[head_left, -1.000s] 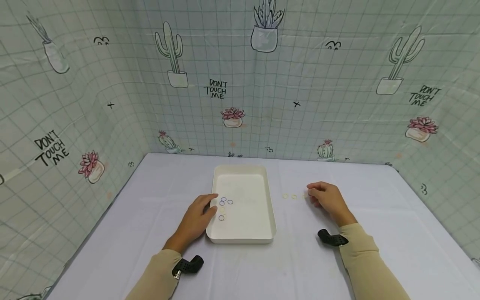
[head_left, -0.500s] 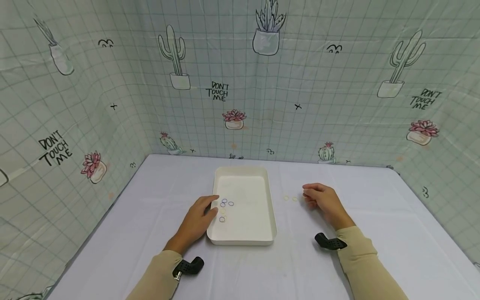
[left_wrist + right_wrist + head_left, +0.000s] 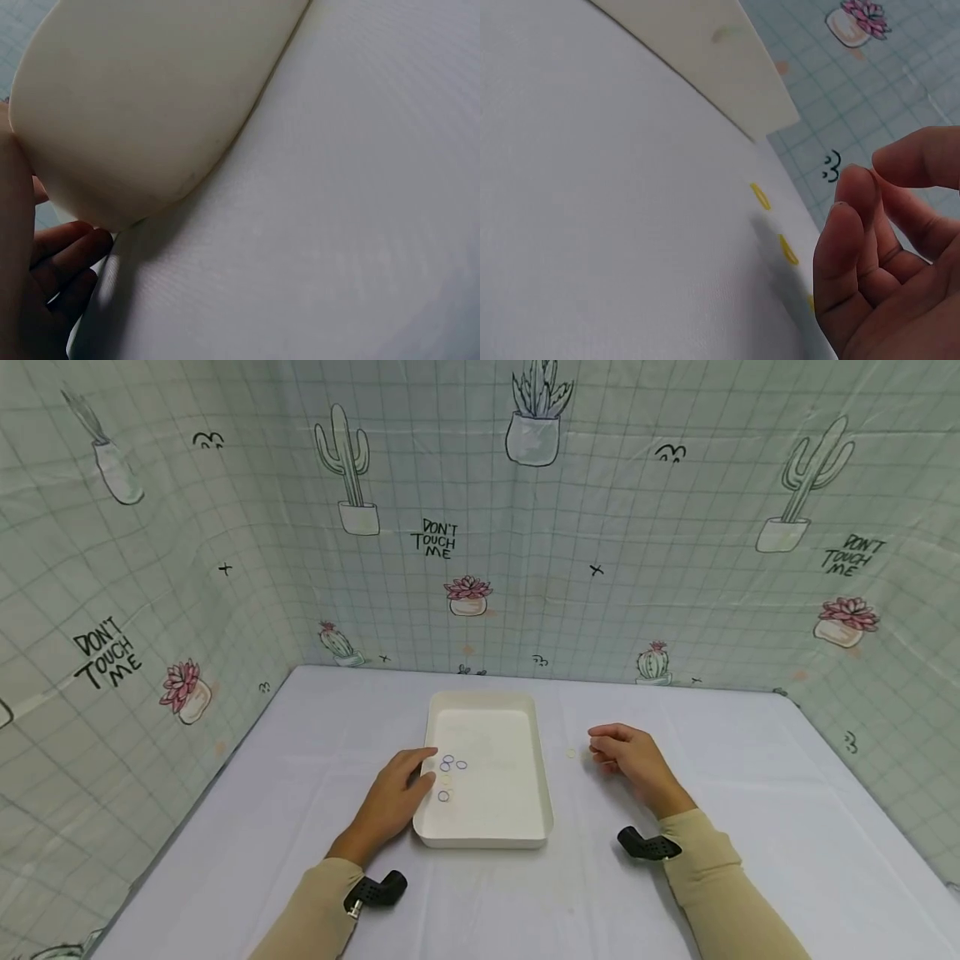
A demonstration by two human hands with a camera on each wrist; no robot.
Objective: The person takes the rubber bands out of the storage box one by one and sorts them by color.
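A white tray point(image 3: 495, 777) sits at mid-table. In it, towards the left, lie several thin blue rings point(image 3: 461, 765) that look like small rubber bands, with faint yellow ones among them. My left hand point(image 3: 393, 793) holds the tray's left side, thumb and forefinger over the rim, other fingers against the outer wall point(image 3: 112, 165). My right hand point(image 3: 633, 764) hovers right of the tray, fingers bent, nothing visible between them. Close by on the table are similar yellow rings point(image 3: 571, 753). The right wrist view shows two yellow rings point(image 3: 788, 249) and part of a third behind my fingers.
White cloth covers the table point(image 3: 315, 727). Behind it and at both sides hangs a grid-patterned fabric point(image 3: 585, 510) printed with potted plants. Black wrist cameras point(image 3: 648, 845) are strapped over both sleeves.
My right hand has moved left in steps along the row of yellow rings, towards the tray. Fewer of these rings show in the head view. My left hand and the tray have stayed put.
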